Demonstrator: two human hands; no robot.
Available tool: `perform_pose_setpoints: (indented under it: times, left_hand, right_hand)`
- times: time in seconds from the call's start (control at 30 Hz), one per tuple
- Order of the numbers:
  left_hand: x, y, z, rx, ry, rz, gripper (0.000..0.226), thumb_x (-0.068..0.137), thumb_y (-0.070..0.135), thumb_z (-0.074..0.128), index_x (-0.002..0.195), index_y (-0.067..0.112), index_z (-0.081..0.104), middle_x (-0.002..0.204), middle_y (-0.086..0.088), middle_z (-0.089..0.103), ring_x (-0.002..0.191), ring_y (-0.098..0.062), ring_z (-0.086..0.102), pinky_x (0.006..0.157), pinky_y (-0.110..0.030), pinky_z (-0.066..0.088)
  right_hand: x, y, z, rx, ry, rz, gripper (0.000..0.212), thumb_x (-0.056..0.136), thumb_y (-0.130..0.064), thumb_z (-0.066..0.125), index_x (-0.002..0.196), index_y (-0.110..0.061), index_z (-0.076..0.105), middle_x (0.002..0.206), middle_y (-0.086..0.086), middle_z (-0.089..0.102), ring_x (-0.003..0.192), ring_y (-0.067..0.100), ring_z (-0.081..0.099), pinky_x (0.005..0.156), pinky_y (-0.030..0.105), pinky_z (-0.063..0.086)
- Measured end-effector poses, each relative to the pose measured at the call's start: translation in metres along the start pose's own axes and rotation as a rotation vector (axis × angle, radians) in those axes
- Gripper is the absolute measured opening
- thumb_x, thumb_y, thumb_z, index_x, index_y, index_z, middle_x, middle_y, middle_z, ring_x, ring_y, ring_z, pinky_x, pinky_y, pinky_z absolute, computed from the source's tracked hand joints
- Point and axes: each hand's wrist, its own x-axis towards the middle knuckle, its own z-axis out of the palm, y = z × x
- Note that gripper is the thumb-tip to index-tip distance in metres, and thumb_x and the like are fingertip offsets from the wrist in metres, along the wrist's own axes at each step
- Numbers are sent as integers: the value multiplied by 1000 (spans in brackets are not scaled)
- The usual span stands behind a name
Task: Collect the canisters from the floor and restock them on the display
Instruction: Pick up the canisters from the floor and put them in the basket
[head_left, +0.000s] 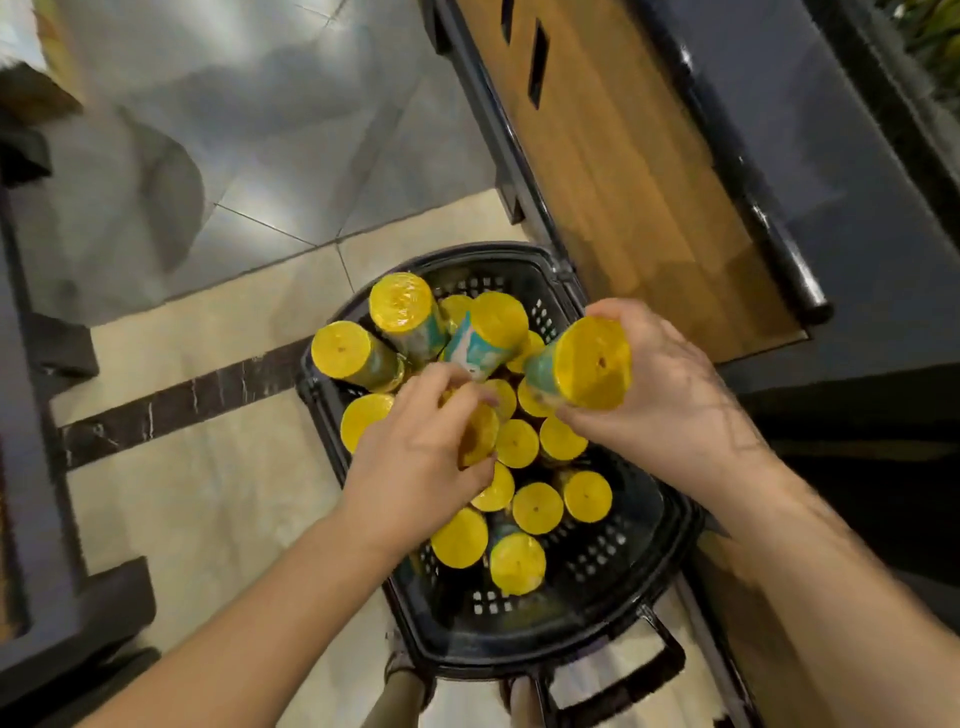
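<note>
The right hand (670, 410) has its fingers (613, 314) curled tight round a canister (582, 366), lifted clear above the rest and tilted so its yellow lid faces the camera, the teal wrapped body pointing down and left. The left hand (421, 457) reaches into the black basket (597, 613) with its fingers (467, 389) bent and pinched close round another canister's yellow lid (478, 436), thumb on the near side; that canister stands among the others. The basket sits on the tiled floor (218, 467), its perforated walls and thick rim showing on the near and right sides, a handle (623, 670) lying at the near end. The right rim lies just beside the base of a wood-panelled display (623, 156) with a dark rail along its edge. To the left the pale floor is open, crossed by a dark marble strip (182, 395), with a dark fixture (36, 467) at the far left edge. The canisters (535, 506) fill the middle of the basket, most upright and touching, lids up; three at the far end (400, 304) lean outward. The near right part of the basket's floor is bare.
</note>
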Motion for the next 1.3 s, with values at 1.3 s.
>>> perform_pose_setpoints:
  times: [1.3]
  left_hand:
    - [60,-35,42,44,-171,-82,73,85,48,74,146,21,43,138,-4,44,124,-25,49,102,-45,49]
  right_hand:
    - [53,63,95,-119,-67,68,88,73,-38,87,145,-31,38,143,-8,40,125,21,51,89,36,47]
